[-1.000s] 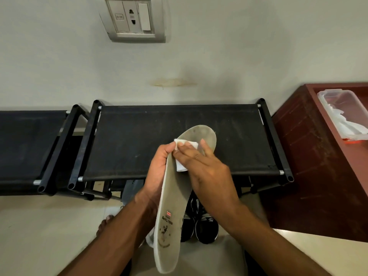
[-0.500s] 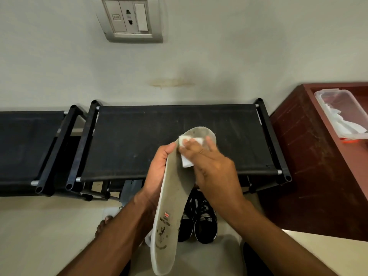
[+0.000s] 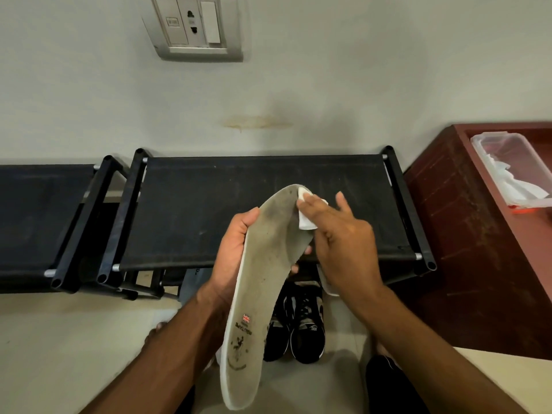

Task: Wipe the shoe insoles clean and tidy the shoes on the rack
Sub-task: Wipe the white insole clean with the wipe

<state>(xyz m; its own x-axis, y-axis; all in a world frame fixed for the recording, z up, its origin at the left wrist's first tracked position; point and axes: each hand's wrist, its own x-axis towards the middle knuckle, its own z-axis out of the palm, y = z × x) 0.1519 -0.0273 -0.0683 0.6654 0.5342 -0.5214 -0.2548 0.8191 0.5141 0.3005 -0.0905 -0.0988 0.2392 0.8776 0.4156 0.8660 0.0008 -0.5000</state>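
Since half a second ago the right hand [image 3: 343, 243] has slid its white wipe [image 3: 306, 210] out to the toe edge of the insole [image 3: 263, 270], uncovering more of the grey, soiled forefoot; the fingers lie fairly straight, pressing the folded wipe against the toe, with the thumb apart. Gripping the insole at its middle, the left hand [image 3: 233, 255] has its thumb over the near edge and fingertips showing at the far edge; the insole stands lengthwise, heel toward the camera and toe above the black shoe rack [image 3: 209, 210]. Printed on the heel is a small red-and-blue flag and, upside down, a word that seems to read "REDTAPE"; a fainter emblem and a curved line of print below it are too small to read. A pair of black sneakers [image 3: 298, 330] sits on the floor in front of the rack, under the hands; their logos cannot be read. On the brown cabinet [image 3: 466, 234] at right, a clear plastic box [image 3: 490, 153] holds white wipes; a wall socket [image 3: 194, 25] is mounted above.
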